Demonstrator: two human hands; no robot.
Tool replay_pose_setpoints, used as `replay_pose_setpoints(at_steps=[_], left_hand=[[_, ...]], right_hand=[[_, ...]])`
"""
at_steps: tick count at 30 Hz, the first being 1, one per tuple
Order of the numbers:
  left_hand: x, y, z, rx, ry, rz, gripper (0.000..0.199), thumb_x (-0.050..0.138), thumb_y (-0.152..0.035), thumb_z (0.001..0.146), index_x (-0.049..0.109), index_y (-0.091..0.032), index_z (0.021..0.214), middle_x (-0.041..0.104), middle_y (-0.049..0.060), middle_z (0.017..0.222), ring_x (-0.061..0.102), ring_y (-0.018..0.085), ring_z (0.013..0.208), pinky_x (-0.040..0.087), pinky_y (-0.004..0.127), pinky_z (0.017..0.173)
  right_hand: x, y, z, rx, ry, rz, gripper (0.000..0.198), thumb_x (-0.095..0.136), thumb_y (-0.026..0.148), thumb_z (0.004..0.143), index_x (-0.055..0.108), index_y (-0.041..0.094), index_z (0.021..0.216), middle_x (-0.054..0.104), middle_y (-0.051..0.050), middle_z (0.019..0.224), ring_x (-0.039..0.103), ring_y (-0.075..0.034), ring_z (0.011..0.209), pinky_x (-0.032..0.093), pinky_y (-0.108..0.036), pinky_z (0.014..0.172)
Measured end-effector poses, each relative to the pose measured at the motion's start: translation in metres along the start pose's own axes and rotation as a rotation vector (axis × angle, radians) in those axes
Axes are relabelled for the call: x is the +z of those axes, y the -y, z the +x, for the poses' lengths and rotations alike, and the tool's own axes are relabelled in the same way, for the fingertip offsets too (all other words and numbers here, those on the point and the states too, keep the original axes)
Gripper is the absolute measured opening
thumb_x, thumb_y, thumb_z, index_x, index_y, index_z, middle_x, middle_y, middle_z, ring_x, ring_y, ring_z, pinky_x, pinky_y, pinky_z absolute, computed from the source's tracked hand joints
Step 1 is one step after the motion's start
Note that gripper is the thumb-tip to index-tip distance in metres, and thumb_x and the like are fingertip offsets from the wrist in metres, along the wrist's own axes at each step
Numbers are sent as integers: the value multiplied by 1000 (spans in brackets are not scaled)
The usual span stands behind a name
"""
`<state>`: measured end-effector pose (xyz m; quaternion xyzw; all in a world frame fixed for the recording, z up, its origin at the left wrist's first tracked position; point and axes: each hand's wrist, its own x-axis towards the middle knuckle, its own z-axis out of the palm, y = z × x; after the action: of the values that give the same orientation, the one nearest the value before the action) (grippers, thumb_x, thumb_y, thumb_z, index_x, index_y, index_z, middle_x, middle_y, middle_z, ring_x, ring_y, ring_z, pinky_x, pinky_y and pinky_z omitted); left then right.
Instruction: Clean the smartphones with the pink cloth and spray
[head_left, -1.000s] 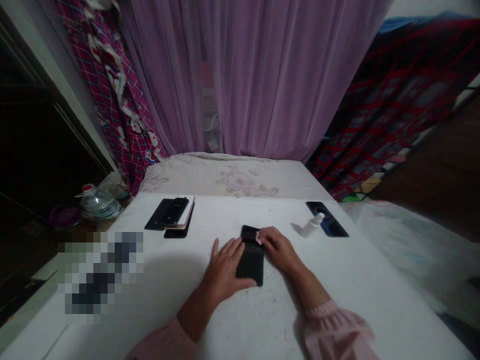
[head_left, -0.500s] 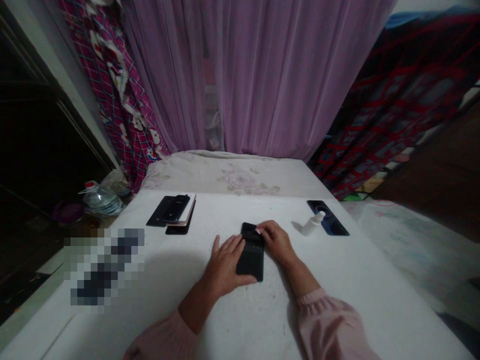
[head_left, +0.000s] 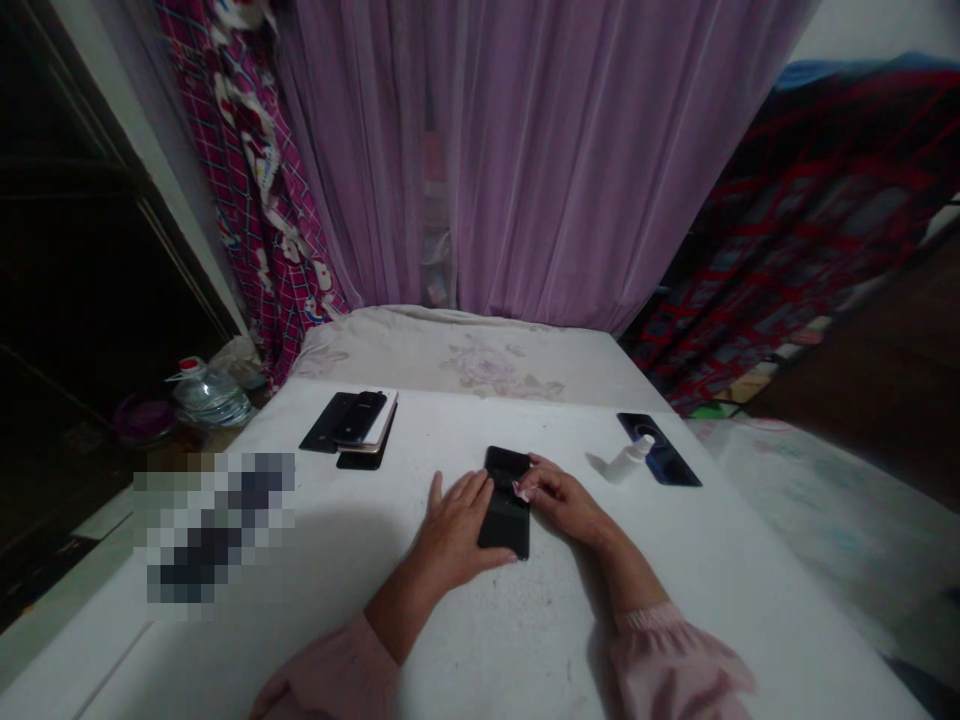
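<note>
A black phone lies flat on the white-covered table in front of me, its far part glossier than its near part. My left hand holds it from the left, fingertips on its left side and thumb along the near edge. My right hand is closed in a pinch on a small pale pink piece of cloth, pressed to the phone near its right edge. Whether it is fabric or tissue is hard to tell. Right of that hand stands a small white spray bottle.
Behind the bottle lies a dark blue phone. Several phones are piled at the back left. A blurred-out patch covers something at the left edge. A water jug stands beyond the table; purple curtains hang behind.
My right hand has moved the pink cloth toward me over the phone, from its far part to about its middle. The left hand keeps its hold. The view has shifted slightly.
</note>
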<state>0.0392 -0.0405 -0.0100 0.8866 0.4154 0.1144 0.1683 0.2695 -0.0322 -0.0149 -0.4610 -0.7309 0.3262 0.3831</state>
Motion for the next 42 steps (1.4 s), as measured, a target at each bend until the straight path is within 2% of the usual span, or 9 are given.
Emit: replay_pose_setpoints(at_steps=[3, 6, 12, 18, 22, 29, 34, 38, 42], left_hand=[[-1, 2, 4, -12, 9, -4, 94, 59, -71, 75, 28, -21, 148, 30, 14, 154, 27, 34, 141, 1, 63, 114], [-3, 3, 9, -17, 22, -6, 94, 61, -70, 74, 30, -20, 147, 31, 13, 154, 27, 33, 141, 1, 64, 114], [-7, 5, 18, -39, 21, -6, 93, 63, -68, 74, 32, -18, 146, 29, 13, 154, 26, 32, 142, 2, 65, 113], [-9, 7, 22, -30, 10, -10, 91, 63, -68, 74, 33, -20, 146, 31, 13, 154, 28, 32, 141, 1, 64, 114], [-9, 7, 21, -28, 18, -7, 93, 65, -66, 73, 31, -19, 147, 31, 14, 154, 27, 32, 142, 2, 63, 114], [-13, 3, 21, -38, 47, -11, 91, 65, -63, 75, 31, -20, 147, 31, 14, 154, 27, 33, 142, 2, 64, 114], [-15, 2, 21, -38, 55, -7, 90, 65, -62, 75, 31, -19, 147, 30, 14, 154, 27, 34, 141, 3, 65, 113], [-14, 2, 21, -38, 49, -6, 89, 64, -62, 76, 31, -20, 147, 32, 14, 153, 28, 35, 141, 3, 65, 113], [-13, 4, 21, -31, 43, -12, 89, 63, -62, 76, 31, -19, 147, 31, 16, 153, 28, 35, 141, 2, 65, 113]], right_hand=[[3, -6, 7, 63, -107, -36, 18, 57, 38, 85, 65, 24, 76, 70, -3, 85, 60, -24, 106, 32, -46, 109], [6, -12, 18, 121, -237, -106, 18, 57, 39, 83, 66, 23, 80, 69, -3, 87, 63, -22, 91, 47, -38, 88], [6, -25, 40, 144, -353, -188, 18, 55, 38, 82, 66, 23, 81, 68, -4, 85, 62, -19, 81, 48, -33, 77], [-6, -18, 32, 22, -180, -107, 17, 54, 36, 85, 64, 23, 77, 68, -3, 87, 63, -19, 86, 48, -36, 86], [-12, -12, 22, -82, 26, -23, 19, 54, 35, 89, 61, 25, 75, 68, 0, 81, 64, -17, 85, 30, -44, 111], [-5, -19, 29, 20, -181, -127, 16, 55, 36, 87, 63, 24, 80, 68, -3, 88, 63, -19, 87, 48, -36, 87], [-1, -25, 37, 44, -301, -225, 13, 56, 33, 86, 64, 23, 83, 67, -4, 85, 63, -19, 82, 49, -33, 77], [-4, -21, 32, -28, -244, -176, 13, 54, 29, 87, 64, 23, 82, 67, -4, 89, 63, -19, 89, 49, -35, 83], [-8, -12, 20, -130, -69, -68, 14, 53, 27, 89, 63, 24, 80, 69, -1, 86, 64, -17, 93, 36, -42, 107]])
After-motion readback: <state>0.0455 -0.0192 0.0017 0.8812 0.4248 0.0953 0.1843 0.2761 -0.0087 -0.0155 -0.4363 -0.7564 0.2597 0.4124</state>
